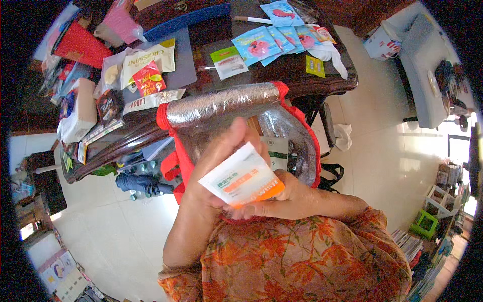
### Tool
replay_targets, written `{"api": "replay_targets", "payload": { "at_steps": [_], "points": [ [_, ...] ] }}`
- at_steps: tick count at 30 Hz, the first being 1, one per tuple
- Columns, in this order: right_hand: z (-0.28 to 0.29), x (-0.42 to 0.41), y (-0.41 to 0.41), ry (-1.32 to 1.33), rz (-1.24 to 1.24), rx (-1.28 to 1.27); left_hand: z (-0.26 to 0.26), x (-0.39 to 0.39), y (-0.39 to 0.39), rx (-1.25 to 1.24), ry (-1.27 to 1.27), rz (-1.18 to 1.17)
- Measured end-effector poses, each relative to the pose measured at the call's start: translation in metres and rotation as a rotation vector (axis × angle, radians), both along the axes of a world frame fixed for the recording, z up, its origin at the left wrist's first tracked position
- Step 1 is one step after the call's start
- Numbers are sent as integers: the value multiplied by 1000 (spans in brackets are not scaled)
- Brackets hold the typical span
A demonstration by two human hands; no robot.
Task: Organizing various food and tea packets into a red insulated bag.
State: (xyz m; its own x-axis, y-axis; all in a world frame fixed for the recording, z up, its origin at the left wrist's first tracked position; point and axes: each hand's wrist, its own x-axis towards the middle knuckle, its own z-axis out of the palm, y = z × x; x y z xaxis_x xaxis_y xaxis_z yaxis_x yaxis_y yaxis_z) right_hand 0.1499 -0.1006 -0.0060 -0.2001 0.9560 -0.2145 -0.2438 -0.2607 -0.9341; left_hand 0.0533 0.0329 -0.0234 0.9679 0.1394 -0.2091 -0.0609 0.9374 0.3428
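Observation:
A small white and orange sachet [243, 177] bearing writing is pinched at its lower right edge by my right hand [286, 202], thumb in front. Behind the sachet is my left hand [222, 154], partly covered by it; its grip cannot be told. Both hands are over an unzipped red-edged bag with a silvery foil lining [226, 102], close in front of my body. A pale packet with a dark green band [278, 153] shows inside the bag, beyond the hands.
The dark wooden table [132, 134] holds a croissant packet [149, 62], a red snack packet [149, 79], several blue sachets [258, 45], a green and white sachet [229, 62] and a yellow-green sachet [315, 66]. A red container [83, 45] stands at left. Bottles [145, 166] are on the floor.

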Motion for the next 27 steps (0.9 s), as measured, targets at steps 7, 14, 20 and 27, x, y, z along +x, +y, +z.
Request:
{"api": "replay_targets", "payload": {
  "at_steps": [7,14,20,27],
  "points": [
    [-8,3,0,96,-127,-19,13,-28,-35,71,413,473],
    [-9,-1,1,60,-162,25,6,-50,-40,340,308,275],
    [-20,1,-2,-124,-200,226,7,-40,-44,224,281,419],
    [-5,11,-5,170,-310,37,17,-41,-40,287,209,369]
  ]
}}
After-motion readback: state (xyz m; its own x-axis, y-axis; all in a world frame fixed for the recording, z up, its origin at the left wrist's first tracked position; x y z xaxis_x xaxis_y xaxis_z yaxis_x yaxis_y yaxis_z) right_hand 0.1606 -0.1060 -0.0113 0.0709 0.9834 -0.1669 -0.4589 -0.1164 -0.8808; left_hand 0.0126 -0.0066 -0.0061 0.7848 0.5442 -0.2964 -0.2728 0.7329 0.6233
